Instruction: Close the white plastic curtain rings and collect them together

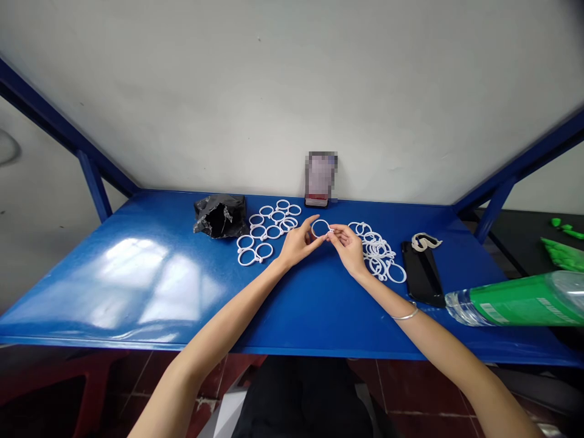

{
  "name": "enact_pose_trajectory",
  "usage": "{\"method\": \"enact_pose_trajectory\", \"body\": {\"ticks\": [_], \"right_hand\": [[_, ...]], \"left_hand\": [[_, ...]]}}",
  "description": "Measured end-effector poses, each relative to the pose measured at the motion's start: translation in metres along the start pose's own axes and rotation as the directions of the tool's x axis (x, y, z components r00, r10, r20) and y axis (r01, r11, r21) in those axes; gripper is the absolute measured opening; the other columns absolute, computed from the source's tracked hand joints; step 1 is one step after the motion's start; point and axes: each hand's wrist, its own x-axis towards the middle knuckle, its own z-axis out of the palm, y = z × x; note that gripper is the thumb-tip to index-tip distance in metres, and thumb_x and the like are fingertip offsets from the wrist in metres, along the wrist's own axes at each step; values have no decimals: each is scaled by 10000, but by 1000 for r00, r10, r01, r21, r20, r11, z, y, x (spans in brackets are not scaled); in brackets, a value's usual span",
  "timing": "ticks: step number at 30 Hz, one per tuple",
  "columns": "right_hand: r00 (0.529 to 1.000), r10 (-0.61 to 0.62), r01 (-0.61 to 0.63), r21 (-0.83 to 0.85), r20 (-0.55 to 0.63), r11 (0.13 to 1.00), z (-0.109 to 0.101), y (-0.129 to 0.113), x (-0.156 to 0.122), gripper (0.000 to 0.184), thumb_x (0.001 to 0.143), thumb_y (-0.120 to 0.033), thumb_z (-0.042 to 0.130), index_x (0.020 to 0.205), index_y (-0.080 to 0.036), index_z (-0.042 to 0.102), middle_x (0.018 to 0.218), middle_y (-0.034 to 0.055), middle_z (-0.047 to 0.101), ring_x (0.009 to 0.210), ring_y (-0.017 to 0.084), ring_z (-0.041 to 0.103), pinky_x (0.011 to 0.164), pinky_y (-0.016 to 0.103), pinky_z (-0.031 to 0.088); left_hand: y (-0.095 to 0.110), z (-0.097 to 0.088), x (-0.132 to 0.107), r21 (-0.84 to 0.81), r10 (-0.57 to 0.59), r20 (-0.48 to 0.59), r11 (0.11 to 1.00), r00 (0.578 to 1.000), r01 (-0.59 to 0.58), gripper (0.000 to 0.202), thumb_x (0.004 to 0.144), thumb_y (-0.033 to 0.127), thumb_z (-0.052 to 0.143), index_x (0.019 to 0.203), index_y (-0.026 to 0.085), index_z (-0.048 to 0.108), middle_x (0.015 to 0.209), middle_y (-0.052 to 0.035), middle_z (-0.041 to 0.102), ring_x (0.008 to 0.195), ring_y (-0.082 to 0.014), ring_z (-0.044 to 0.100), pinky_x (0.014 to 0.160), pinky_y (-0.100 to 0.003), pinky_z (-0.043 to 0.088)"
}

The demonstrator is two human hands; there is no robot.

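Note:
A white curtain ring [320, 220] is raised a little over the blue table, between my two hands. My right hand [349, 248] pinches it by the small eyelet at its lower right. The thumb and forefinger of my left hand [296, 244] curve round the ring's left side, with the thumb reaching its lower edge. Left of my left hand, several white rings lie spread out, mostly linked in small groups [274, 232]. To the right of my right hand is a tangled, overlapping pile of white rings [378, 249].
A crumpled black plastic bag [221, 216] sits at the back left of the blue table [314, 310]. An upright phone [320, 176] leans on the wall. On the right are a black phone [422, 274], a whitish curved object [426, 242] and a green-labelled bottle [520, 301] lying down.

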Motion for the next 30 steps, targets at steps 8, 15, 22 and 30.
{"method": "enact_pose_trajectory", "body": {"ticks": [8, 15, 22, 30], "right_hand": [[1000, 3, -3, -12, 2, 1000, 0, 0, 0, 360, 812, -520, 697, 1015, -224, 677, 938, 53, 722, 894, 206, 701, 838, 355, 583], [1000, 8, -7, -37, 24, 999, -1, 0, 0, 369, 827, -518, 679, 1052, -225, 683, 984, 64, 724, 926, 209, 695, 855, 359, 578], [999, -3, 6, -68, 47, 998, -2, 0, 1, 347, 851, -501, 651, 1055, -222, 686, 978, 66, 726, 907, 211, 696, 832, 360, 568], [999, -13, 17, -82, 45, 997, -2, -1, 1, 351, 854, -517, 641, 1042, -225, 687, 969, 63, 729, 886, 209, 696, 817, 354, 569]], "left_hand": [[-5, 2, -1, 76, 17, 48, 997, 999, -21, 604, 871, 446, 636, 1391, 186, 471, 753, 30, 645, 503, -67, 539, 527, -178, 404], [-4, 2, -1, 80, 25, 16, 996, 1000, -26, 541, 885, 405, 621, 1365, 188, 497, 735, 34, 651, 505, -64, 541, 536, -170, 411], [-3, 3, 0, 52, 30, -14, 998, 999, -29, 520, 885, 409, 620, 1339, 175, 522, 720, 34, 645, 504, -65, 537, 544, -173, 421], [-3, 2, 0, 40, 10, -3, 999, 1000, -10, 518, 873, 420, 634, 1322, 183, 531, 723, 34, 645, 508, -70, 538, 542, -179, 425]]}}
